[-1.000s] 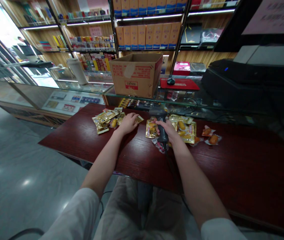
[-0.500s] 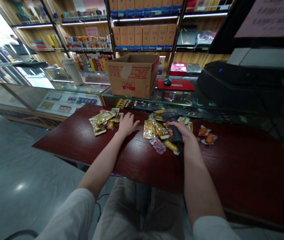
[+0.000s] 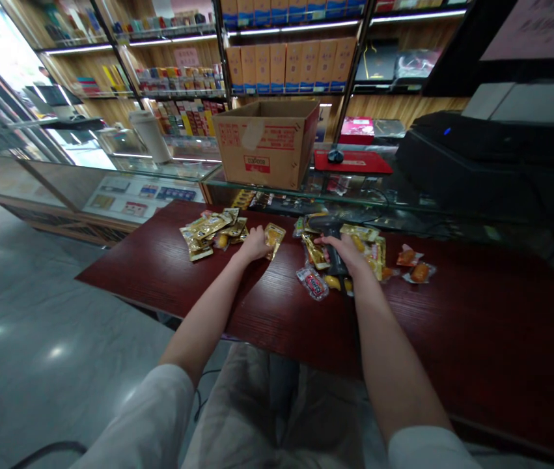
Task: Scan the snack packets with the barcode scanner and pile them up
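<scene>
My left hand (image 3: pixel 256 245) is closed on the near side of a gold snack packet (image 3: pixel 275 238), held at table height. To its left lies a heap of gold packets (image 3: pixel 208 229). My right hand (image 3: pixel 347 253) grips the handle of a black barcode scanner (image 3: pixel 334 229), with its cable running down toward the table's front edge. Beneath and around the scanner lie more gold packets (image 3: pixel 378 254), partly covered by my hand. A clear-wrapped snack with a red and dark label (image 3: pixel 312 283) rests just in front, beside a yellow wrapped snack (image 3: pixel 332 282).
Two orange-brown wrapped snacks (image 3: pixel 420 272) lie at the right on the dark red table (image 3: pixel 277 312). Behind it, an open cardboard box (image 3: pixel 262 150) stands on the glass counter (image 3: pixel 203 170), near a mouse (image 3: pixel 335 156) on a red mat (image 3: pixel 372 163). A black machine (image 3: pixel 491 163) occupies the right.
My left hand reached to the pile on the right, took a gold packet and drew it leftward. My right hand moved the scanner to the right, then slightly back left.
</scene>
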`<state>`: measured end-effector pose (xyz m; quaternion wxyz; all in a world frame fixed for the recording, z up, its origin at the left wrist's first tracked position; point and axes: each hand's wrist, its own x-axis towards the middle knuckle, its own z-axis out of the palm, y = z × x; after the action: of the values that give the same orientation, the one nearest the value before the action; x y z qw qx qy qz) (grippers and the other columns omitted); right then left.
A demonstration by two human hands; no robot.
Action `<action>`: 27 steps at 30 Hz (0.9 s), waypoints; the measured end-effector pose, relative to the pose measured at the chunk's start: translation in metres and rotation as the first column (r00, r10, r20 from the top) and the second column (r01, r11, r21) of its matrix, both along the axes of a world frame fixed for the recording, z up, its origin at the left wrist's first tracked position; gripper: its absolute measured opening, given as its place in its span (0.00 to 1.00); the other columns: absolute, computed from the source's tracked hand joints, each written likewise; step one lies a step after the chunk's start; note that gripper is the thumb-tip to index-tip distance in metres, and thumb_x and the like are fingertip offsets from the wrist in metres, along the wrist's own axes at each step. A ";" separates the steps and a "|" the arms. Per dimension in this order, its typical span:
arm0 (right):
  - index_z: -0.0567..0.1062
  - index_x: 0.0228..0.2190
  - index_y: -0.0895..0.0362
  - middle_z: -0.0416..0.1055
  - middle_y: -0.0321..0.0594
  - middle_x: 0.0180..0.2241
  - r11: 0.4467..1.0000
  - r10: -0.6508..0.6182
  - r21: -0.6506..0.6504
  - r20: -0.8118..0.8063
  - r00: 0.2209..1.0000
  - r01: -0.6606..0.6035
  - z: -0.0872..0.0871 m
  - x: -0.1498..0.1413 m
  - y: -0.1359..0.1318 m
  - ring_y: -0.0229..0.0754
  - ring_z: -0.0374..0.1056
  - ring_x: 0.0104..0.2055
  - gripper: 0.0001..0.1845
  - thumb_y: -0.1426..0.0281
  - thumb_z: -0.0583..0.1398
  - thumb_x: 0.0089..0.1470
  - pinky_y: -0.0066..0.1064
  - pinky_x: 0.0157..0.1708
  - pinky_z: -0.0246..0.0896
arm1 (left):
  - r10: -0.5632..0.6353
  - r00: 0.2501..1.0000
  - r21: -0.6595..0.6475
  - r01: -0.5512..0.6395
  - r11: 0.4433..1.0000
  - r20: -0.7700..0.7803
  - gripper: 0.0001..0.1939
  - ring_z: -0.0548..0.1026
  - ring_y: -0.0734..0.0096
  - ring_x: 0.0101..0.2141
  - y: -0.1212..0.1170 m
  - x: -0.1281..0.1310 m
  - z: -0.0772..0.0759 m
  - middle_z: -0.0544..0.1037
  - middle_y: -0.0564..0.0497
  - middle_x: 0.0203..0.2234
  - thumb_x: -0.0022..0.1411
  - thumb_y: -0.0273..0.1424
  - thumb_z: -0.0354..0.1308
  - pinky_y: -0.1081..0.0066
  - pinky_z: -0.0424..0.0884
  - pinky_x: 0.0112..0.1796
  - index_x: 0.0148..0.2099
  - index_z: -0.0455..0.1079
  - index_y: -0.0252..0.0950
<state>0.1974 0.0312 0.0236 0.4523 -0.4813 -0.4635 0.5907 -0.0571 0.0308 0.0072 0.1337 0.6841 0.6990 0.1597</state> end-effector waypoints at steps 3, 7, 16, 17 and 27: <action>0.71 0.31 0.56 0.79 0.39 0.30 1.000 0.005 0.018 -0.014 1.000 -0.004 -0.001 -0.012 -0.001 0.33 0.61 0.16 0.12 0.71 0.66 0.40 0.28 0.13 0.58 | 0.000 0.999 0.103 -0.004 0.995 0.045 0.24 0.73 0.52 0.51 -0.002 -0.022 0.007 0.71 0.32 0.52 0.58 0.26 0.59 0.61 0.69 0.51 0.57 0.63 0.27; 0.72 0.33 0.55 0.77 0.37 0.28 0.997 0.042 0.071 -0.061 0.997 -0.037 0.004 -0.026 -0.008 0.33 0.60 0.16 0.16 0.67 0.67 0.39 0.27 0.13 0.57 | -0.026 0.998 0.246 0.040 0.968 -0.058 0.17 0.75 0.56 0.47 -0.009 -0.035 0.019 0.75 0.40 0.47 0.60 0.20 0.49 0.61 0.69 0.48 0.51 0.66 0.37; 0.73 0.37 0.57 0.72 0.34 0.20 0.961 0.274 0.093 -0.177 0.945 -0.261 0.009 -0.038 -0.019 0.34 0.60 0.17 0.18 0.64 0.66 0.43 0.28 0.16 0.56 | -0.131 0.962 0.387 0.218 0.896 -0.239 0.17 0.68 0.54 0.55 -0.008 -0.043 0.019 0.76 0.43 0.50 0.60 0.18 0.47 0.53 0.58 0.57 0.46 0.70 0.40; 0.73 0.36 0.57 0.74 0.36 0.23 0.962 0.269 0.098 -0.184 0.945 -0.255 0.009 -0.039 -0.019 0.34 0.60 0.17 0.17 0.64 0.66 0.42 0.28 0.16 0.56 | -0.098 0.966 0.408 0.192 0.893 -0.240 0.16 0.67 0.53 0.56 -0.008 -0.043 0.019 0.75 0.42 0.52 0.61 0.19 0.47 0.52 0.58 0.57 0.46 0.70 0.40; 0.71 0.35 0.56 0.79 0.40 0.35 0.965 0.260 0.096 -0.199 0.945 -0.246 0.010 -0.055 -0.029 0.30 0.58 0.15 0.20 0.64 0.67 0.39 0.27 0.12 0.53 | -0.043 0.950 0.424 0.178 0.888 -0.310 0.14 0.63 0.47 0.56 -0.010 -0.043 0.017 0.71 0.39 0.54 0.60 0.27 0.56 0.48 0.50 0.60 0.49 0.70 0.38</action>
<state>0.1419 0.0019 0.0337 0.4354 -0.3369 -0.4915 0.6748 -0.0997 0.0212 0.0240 -0.1227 0.7515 0.6148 0.2054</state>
